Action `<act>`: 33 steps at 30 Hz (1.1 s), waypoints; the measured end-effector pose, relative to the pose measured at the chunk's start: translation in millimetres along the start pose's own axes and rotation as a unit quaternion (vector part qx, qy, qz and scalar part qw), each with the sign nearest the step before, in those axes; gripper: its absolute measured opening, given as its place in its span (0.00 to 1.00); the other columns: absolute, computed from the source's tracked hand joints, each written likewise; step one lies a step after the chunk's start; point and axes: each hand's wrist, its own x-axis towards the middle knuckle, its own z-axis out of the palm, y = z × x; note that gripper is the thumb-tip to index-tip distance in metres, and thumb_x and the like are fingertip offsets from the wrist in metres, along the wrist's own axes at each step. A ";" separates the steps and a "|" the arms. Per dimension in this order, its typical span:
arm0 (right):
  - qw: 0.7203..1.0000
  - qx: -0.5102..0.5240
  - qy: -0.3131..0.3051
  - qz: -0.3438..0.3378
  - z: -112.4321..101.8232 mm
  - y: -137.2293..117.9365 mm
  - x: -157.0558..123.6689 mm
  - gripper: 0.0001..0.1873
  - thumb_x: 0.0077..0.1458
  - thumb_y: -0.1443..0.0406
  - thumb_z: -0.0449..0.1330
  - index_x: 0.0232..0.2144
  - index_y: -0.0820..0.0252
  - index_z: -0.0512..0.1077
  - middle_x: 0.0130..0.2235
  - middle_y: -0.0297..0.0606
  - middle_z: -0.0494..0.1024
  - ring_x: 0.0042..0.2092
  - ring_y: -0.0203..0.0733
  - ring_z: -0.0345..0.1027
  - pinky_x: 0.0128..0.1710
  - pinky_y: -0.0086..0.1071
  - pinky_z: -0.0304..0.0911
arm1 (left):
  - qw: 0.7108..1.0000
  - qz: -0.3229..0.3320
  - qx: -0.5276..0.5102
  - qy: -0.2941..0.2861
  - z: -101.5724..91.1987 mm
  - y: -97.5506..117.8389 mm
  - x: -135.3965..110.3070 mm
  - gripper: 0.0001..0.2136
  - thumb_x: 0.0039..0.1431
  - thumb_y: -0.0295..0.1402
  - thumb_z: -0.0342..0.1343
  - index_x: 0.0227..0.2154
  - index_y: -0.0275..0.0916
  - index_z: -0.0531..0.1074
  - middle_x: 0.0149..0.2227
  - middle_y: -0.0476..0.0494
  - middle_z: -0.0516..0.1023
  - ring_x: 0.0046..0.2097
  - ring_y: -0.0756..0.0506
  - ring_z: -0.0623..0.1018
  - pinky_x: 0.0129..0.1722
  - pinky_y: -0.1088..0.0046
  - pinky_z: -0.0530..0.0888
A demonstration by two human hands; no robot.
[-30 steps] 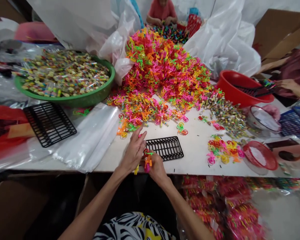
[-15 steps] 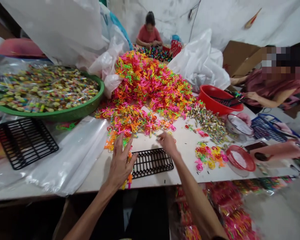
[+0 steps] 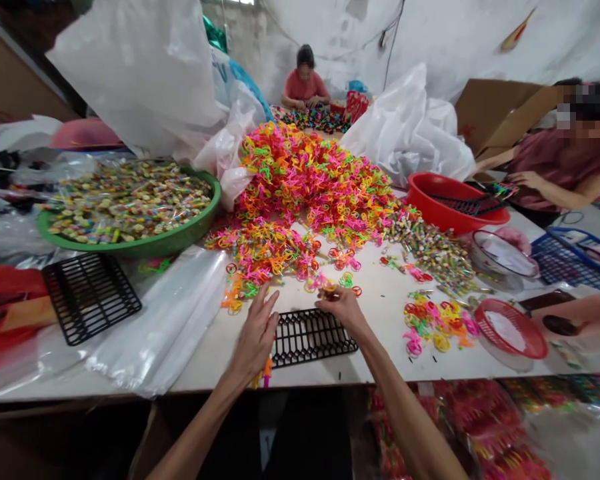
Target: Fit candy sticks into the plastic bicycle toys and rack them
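A black plastic grid rack lies flat on the white table in front of me. My left hand is at its left end, fingers stretched out and slightly apart, with nothing seen in it. Beside the rack, partly hidden under that hand, are a few orange and pink plastic pieces. My right hand is over the rack's far right corner, thumb and fingers pinched together; what they hold is too small to make out. Just beyond both hands spreads a heap of bright plastic pieces, pink, orange, yellow and green.
A green basin of wrapped pieces and a second black rack are at left, with clear plastic bags. To the right are small tubes, a red basin and a red basket. Two people sit across and at right.
My right hand's fingers have closed at the far edge of the rack. My left hand has shifted slightly nearer along the rack's left end. The view has tilted up slightly.
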 end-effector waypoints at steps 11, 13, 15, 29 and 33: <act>1.000 -0.016 0.011 0.018 38.6 -10.3 -24.2 0.31 0.37 0.69 0.61 0.48 0.63 0.61 0.24 0.28 0.69 0.26 0.35 0.63 0.25 0.25 0.57 | 0.999 -0.032 -0.018 -0.012 -1.3 3.6 0.5 0.20 0.62 0.36 0.39 0.56 0.42 0.57 0.64 0.44 0.46 0.64 0.47 0.47 0.61 0.59 0.47; 0.995 -0.095 0.028 -0.008 30.5 -13.5 -32.4 0.38 0.39 0.71 0.58 0.55 0.61 0.54 0.24 0.28 0.70 0.26 0.35 0.63 0.27 0.26 0.56 | 0.999 -0.033 -0.018 -0.011 -1.8 4.2 0.0 0.20 0.62 0.37 0.39 0.56 0.41 0.57 0.64 0.44 0.47 0.64 0.47 0.47 0.62 0.60 0.47; 0.993 -0.112 0.019 -0.038 31.3 -18.5 -38.7 0.41 0.43 0.71 0.56 0.59 0.59 0.46 0.25 0.28 0.70 0.25 0.35 0.63 0.27 0.26 0.57 | 0.999 -0.032 -0.018 -0.011 -2.3 5.0 -0.2 0.20 0.62 0.37 0.39 0.56 0.42 0.57 0.64 0.45 0.47 0.63 0.47 0.48 0.61 0.60 0.48; 0.957 -0.232 -0.005 -0.173 110.1 7.1 -37.8 0.33 0.52 0.71 0.48 0.60 0.65 0.47 0.27 0.38 0.75 0.27 0.39 0.66 0.27 0.27 0.57 | 0.998 0.004 0.053 -0.026 -2.7 3.0 2.4 0.23 0.62 0.36 0.40 0.59 0.45 0.50 0.63 0.45 0.48 0.63 0.45 0.50 0.61 0.58 0.52; 0.936 -0.270 -0.040 -0.222 101.8 7.8 -39.1 0.28 0.52 0.72 0.48 0.57 0.63 0.55 0.34 0.43 0.76 0.33 0.40 0.68 0.31 0.29 0.60 | 0.995 0.029 0.093 -0.028 -4.0 5.7 3.0 0.21 0.60 0.34 0.42 0.57 0.48 0.55 0.63 0.47 0.49 0.63 0.44 0.50 0.60 0.57 0.54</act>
